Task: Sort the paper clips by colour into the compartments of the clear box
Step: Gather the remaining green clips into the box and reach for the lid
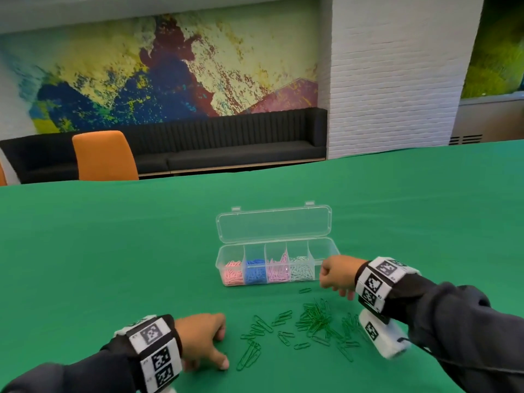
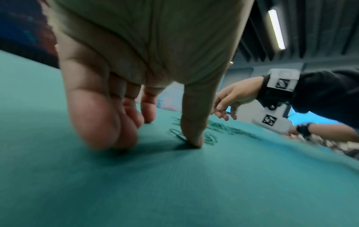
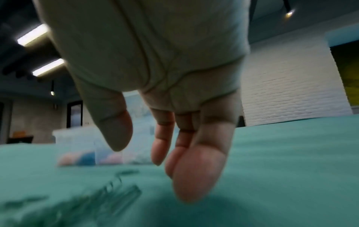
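The clear box (image 1: 323, 252) stands open mid-table with its lid (image 1: 273, 224) lying back. From the left its compartments hold salmon, blue, pink and silver clips; the rightmost looks empty. Several green paper clips (image 1: 312, 321) lie scattered on the cloth in front of it. My left hand (image 1: 222, 350) rests its fingertips on the cloth left of the clips. Its thumb (image 2: 194, 138) presses down beside a clip and it holds nothing. My right hand (image 1: 333, 285) hovers by the box's right end. Its fingers (image 3: 161, 145) hang loose and empty above the blurred clips (image 3: 116, 195).
A green cloth (image 1: 113, 251) covers the whole table. Beyond its far edge stand an orange chair (image 1: 105, 156), a black bench (image 1: 226, 143) and a white brick pillar (image 1: 397, 80). White camera mounts hang under both wrists.
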Demonstrator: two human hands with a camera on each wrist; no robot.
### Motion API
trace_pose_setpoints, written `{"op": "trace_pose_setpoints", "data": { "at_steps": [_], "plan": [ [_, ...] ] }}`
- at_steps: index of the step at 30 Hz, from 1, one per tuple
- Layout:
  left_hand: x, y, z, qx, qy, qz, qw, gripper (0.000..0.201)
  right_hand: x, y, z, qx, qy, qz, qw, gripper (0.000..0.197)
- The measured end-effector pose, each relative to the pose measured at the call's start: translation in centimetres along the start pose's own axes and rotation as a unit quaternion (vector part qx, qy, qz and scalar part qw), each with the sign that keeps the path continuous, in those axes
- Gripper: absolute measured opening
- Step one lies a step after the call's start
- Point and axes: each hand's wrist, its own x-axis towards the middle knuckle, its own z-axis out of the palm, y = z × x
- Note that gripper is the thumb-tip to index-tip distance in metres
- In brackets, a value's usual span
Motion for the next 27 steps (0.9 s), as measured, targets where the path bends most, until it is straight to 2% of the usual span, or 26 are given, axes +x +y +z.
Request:
{"op": "trace_pose_setpoints", "data": {
  "at_steps": [3, 7, 9, 12, 13, 15, 17, 20, 22, 27],
  "plan": [
    [-0.4, 1.8, 1.0, 0.083, 0.059, 0.028, 0.994, 0.040, 0.1, 0.2, 1.7, -0.124, -0.021, 0.034, 0.991, 0.017],
    [1.1, 5.4, 2.0, 0.020, 0.081, 0.068, 0.994, 0.025, 0.6, -2.8, 3.9, -0.070, -0.053, -0.005, 0.996, 0.011],
    [2.1, 6.7, 2.0, 0.008, 0.101, 0.090, 0.991, 0.033, 0.5, -4.4, 4.3, -0.036, -0.067, -0.029, 0.997, 0.010],
    [2.9, 6.9, 0.7, -0.033, 0.133, 0.095, 0.986, 0.028, 1.1, -5.0, 3.8, -0.112, 0.025, -0.077, 0.990, 0.009],
    [3.1, 6.5, 0.2, -0.048, 0.143, 0.089, 0.984, 0.023, 1.3, -4.8, 3.7, -0.123, 0.042, -0.085, 0.988, 0.008],
    [3.3, 5.4, -0.5, -0.046, 0.156, 0.065, 0.985, 0.027, 1.9, -4.2, 3.7, -0.144, 0.043, -0.103, 0.983, 0.017],
    [3.5, 4.5, -0.6, -0.021, 0.136, 0.050, 0.989, 0.032, 2.3, -3.8, 4.0, -0.169, 0.025, -0.107, 0.979, 0.024],
    [4.2, 4.7, -0.4, -0.006, 0.099, 0.048, 0.994, 0.040, 2.6, -3.8, 4.1, -0.163, 0.004, -0.116, 0.980, 0.011],
    [4.9, 5.5, -0.4, -0.007, 0.094, 0.056, 0.994, 0.044, 2.6, -3.7, 4.2, -0.148, -0.019, -0.119, 0.982, 0.013],
    [6.3, 9.1, -1.3, -0.002, 0.072, 0.099, 0.992, 0.043, 1.0, -2.1, 3.7, -0.047, -0.140, -0.108, 0.983, 0.018]
  ]
}}
